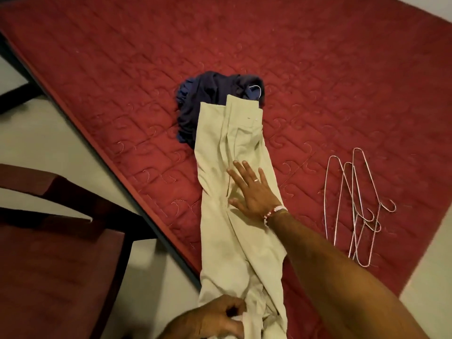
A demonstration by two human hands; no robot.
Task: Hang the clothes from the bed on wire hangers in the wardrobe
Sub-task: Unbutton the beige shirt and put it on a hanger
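Beige trousers (234, 148) lie stretched lengthwise on the red quilted bed (318, 69), their lower end hanging over the near edge. My right hand (252, 189) rests flat on the middle of them, fingers spread. My left hand (217, 319) grips the trousers' lower end at the bottom of the view. A heap of dark blue clothes (203, 99) lies under the trousers' far end, with a wire hook showing in it. Several bare wire hangers (357, 206) lie on the bed to the right.
A dark red wooden chair (56, 253) stands at the lower left, close to the bed's edge. Pale floor (49, 133) shows between chair and bed. A dark furniture leg (14, 94) is at the far left.
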